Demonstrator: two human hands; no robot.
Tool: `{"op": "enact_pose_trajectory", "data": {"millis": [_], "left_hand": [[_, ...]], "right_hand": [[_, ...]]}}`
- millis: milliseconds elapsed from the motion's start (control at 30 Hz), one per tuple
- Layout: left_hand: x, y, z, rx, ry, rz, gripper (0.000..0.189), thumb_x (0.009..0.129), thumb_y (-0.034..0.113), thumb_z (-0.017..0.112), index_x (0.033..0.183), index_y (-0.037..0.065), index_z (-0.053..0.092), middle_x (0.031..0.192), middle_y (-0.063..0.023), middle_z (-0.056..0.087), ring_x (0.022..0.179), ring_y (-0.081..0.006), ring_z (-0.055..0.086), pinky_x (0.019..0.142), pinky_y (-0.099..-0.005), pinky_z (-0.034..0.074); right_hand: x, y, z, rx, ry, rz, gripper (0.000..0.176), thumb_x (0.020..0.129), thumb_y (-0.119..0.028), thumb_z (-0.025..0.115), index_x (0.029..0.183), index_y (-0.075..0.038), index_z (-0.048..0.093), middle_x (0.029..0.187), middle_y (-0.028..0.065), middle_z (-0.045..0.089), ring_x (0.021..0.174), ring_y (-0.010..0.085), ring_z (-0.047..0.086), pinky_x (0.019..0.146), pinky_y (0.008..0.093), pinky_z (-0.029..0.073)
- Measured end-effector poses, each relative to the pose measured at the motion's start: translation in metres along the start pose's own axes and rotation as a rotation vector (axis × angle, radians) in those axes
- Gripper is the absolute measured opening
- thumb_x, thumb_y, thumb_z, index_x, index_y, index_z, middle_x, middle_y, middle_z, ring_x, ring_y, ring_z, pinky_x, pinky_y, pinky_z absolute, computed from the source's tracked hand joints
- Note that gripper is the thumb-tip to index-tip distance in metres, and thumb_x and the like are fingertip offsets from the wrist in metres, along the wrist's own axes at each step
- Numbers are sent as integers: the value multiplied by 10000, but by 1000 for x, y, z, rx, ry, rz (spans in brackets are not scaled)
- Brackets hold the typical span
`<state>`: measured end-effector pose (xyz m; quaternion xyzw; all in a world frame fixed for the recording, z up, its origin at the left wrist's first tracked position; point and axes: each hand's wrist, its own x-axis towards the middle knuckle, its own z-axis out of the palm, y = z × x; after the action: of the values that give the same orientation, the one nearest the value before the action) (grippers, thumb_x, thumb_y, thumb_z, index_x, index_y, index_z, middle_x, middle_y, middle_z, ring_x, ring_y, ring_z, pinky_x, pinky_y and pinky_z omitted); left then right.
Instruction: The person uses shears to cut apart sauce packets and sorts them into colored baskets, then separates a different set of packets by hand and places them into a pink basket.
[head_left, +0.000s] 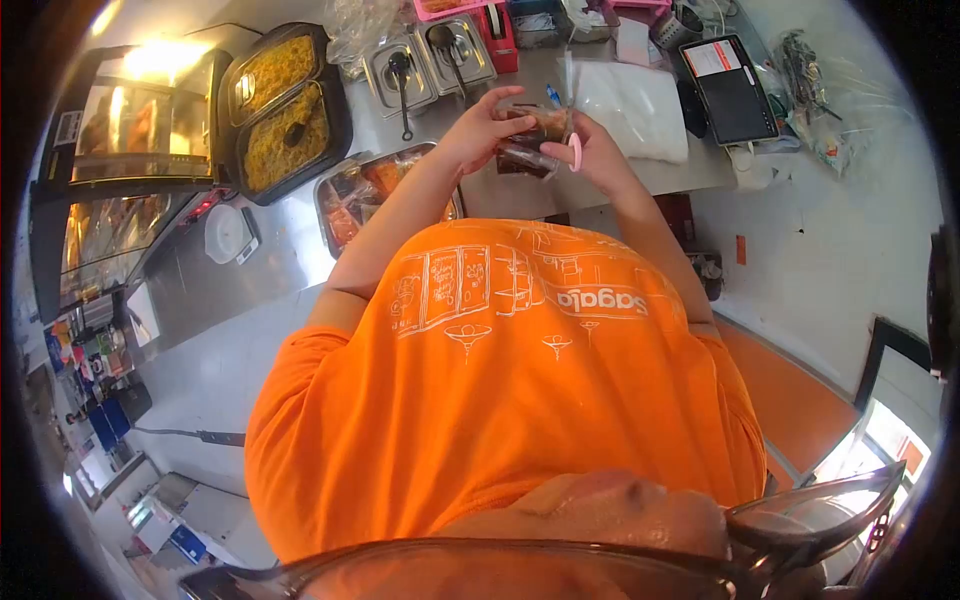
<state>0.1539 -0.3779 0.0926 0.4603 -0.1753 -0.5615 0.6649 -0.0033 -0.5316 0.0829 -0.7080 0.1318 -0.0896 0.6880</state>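
Clear food container was held above the tabletop, between both hands, long axis roughly hand to hand. Left hand: fingers curled onto its left end. Right hand: fingers clamped on its right end. Neither hand nearer.

Can see only bits of the small clear plastic tub of dark food, with fingers of the left hand and the right hand wrapped over it, so cannot tell if a lid is on. Cannot read the tiny words on the flat black tablet screen, and cannot make out the food inside the bright glass warming case, lost in yellow glare. Cut off by the top edge: the pink plastic tray.
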Motion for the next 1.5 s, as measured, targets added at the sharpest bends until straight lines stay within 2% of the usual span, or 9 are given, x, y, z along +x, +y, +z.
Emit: {"op": "enact_pose_trajectory", "data": {"millis": [100, 200, 333, 433, 500, 633, 733, 833, 1500], "left_hand": [[0, -8, 2, -61, 24, 21, 636, 903, 63, 649, 1431, 149, 304, 1087, -101, 639, 959, -176, 634, 796, -326, 531], [-17, -12, 14, 17, -60, 99, 659, 895, 40, 651, 1433, 171, 294, 1128, -108, 622, 979, -164, 618, 814, -305, 516], [-18, -19, 8, 153, -95, 199, 527, 890, -23, 620, 1365, 97, 427, 1220, -76, 593, 1073, -124, 567, 922, -265, 465], [-25, -2, 6, 213, -46, 246, 449, 886, -43, 611, 1313, 47, 506, 1242, -49, 586, 1101, -119, 555, 959, -263, 449], [-31, 13, 8, 232, -21, 277, 440, 884, -46, 610, 1308, 33, 523, 1253, -43, 581, 1117, -123, 549, 974, -266, 442], [-34, 21, 2, 304, -9, 329, 492, 885, -46, 609, 1354, 43, 493, 1290, -49, 558, 1141, -127, 533, 983, -265, 434], [-38, 25, 7, 308, -24, 292, 505, 885, -58, 599, 1365, 45, 483, 1314, -48, 540, 1143, -123, 529, 981, -267, 436], [-40, 23, 7, 300, -83, 254, 527, 884, -70, 588, 1382, 50, 465, 1334, -45, 525, 1144, -118, 529, 972, -265, 442], [-51, 28, 5, 342, -144, 203, 554, 885, -79, 577, 1405, 48, 434, 1278, -43, 558, 1074, -99, 565, 918, -249, 476]], "right_hand": [[-2, -11, 10, 357, 153, 151, 442, 819, -93, 726, 1216, -35, 541, 1062, 57, 639, 917, 127, 603, 754, 260, 491], [5, -4, 4, 648, 213, 88, 414, 823, -78, 700, 1204, -18, 548, 1003, 61, 638, 860, 157, 625, 717, 275, 515], [-8, -4, -32, 342, 212, 238, 361, 828, -144, 723, 1145, -33, 591, 876, 9, 639, 761, 91, 590, 653, 231, 462], [-32, -16, -54, -182, 60, 1, 350, 828, -222, 752, 1110, -59, 622, 816, -34, 607, 696, 44, 514, 612, 212, 401], [-51, -20, -70, -226, -90, 165, 355, 822, -254, 765, 1100, -74, 636, 801, -50, 594, 705, 35, 496, 620, 214, 395], [-62, -29, -73, -231, -375, 367, 350, 810, -252, 782, 1088, -82, 655, 825, -56, 608, 760, 31, 509, 662, 209, 401], [-61, -46, -55, -201, -398, 344, 357, 799, -254, 790, 1079, -76, 658, 831, -53, 614, 768, 32, 523, 686, 211, 416], [-51, -52, -46, -85, -398, 367, 396, 777, -253, 800, 1083, -60, 642, 804, -80, 524, 754, 30, 485, 691, 215, 418], [-42, -42, -39, -153, -422, 307, 397, 762, -260, 818, 1052, -42, 655, 804, -67, 568, 753, 26, 499, 668, 202, 409]]}}
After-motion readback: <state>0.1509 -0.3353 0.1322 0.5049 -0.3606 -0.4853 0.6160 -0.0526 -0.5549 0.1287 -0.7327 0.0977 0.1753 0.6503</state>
